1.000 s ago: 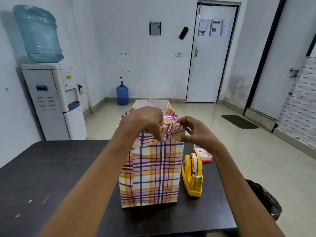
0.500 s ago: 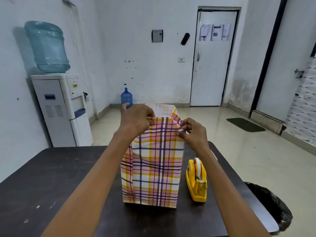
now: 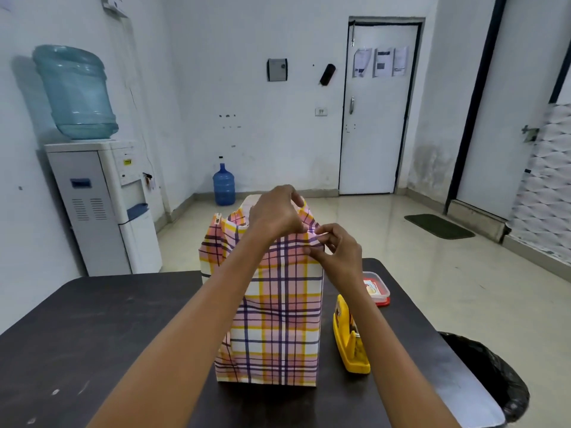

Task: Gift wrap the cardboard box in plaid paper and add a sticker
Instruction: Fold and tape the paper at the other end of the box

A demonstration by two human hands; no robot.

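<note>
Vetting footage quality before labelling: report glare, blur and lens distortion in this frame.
Head view: wide-angle lens tilts the water dispenser outward; glare sheens the floor and the table's right edge; the patterned panel far right is smeared; plaid paper is sharp.

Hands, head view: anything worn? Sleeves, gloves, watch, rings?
Nothing worn shows. Left hand and right hand: no gloves, no rings visible. Left arm and right arm bare to the frame's edge: no sleeves, watch or bands.
</note>
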